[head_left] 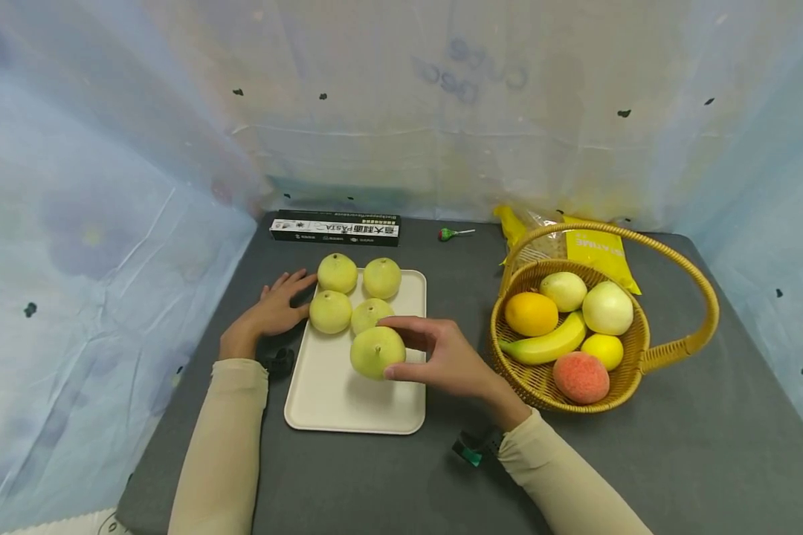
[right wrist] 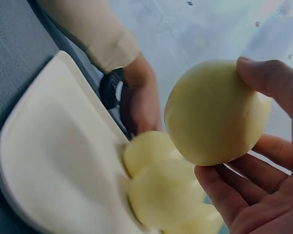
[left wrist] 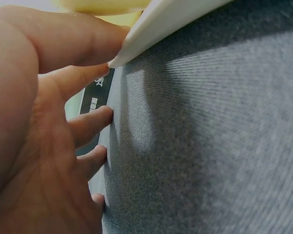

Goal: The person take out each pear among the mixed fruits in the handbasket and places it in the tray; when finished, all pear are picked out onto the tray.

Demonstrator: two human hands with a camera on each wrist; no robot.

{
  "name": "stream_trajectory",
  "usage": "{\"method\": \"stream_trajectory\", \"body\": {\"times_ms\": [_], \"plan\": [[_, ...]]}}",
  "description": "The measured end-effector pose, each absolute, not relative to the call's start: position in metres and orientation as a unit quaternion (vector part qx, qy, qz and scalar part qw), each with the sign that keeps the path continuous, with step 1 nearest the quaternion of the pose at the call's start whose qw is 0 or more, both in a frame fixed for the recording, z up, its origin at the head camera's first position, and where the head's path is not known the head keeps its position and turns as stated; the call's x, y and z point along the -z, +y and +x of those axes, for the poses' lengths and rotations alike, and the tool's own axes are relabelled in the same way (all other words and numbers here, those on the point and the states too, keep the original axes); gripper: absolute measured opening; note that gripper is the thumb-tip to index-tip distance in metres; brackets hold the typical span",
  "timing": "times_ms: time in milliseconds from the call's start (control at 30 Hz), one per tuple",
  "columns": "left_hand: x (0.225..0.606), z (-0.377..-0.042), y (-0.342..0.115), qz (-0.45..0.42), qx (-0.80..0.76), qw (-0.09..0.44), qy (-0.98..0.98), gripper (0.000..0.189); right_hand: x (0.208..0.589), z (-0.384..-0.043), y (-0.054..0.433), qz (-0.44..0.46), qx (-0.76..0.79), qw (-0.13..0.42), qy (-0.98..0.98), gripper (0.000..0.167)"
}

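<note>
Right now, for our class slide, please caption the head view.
Right hand holds a yellow-green fruit above a white tray bearing four similar fruits.

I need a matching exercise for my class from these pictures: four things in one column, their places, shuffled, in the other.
Things:
1. Left hand
2. Pasta box
3. Right hand
4. Banana

Places:
A. in the basket
B. holding a green fruit over the tray
C. at the tray's left edge
D. beyond the tray's far edge

Pairs: 1-C, 2-D, 3-B, 4-A

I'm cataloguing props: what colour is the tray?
The tray is cream-white, clearest in the head view.
</note>
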State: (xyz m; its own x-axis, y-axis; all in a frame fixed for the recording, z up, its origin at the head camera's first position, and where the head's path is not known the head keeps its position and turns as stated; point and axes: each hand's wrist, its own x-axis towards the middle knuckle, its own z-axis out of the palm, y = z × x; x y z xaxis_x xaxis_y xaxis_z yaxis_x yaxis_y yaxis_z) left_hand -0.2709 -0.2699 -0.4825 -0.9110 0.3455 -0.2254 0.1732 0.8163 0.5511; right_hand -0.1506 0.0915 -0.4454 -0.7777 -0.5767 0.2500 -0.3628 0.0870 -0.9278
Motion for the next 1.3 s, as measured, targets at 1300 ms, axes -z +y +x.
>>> {"method": "stream_trajectory", "body": {"times_ms": [1300], "plan": [[0.481,-0.268,-0.27,0.151,-0.269,0.138,0.941,0.072,0.496,-0.169,-0.011,-0.307,0.526,0.066,0.791,0.064]]}}
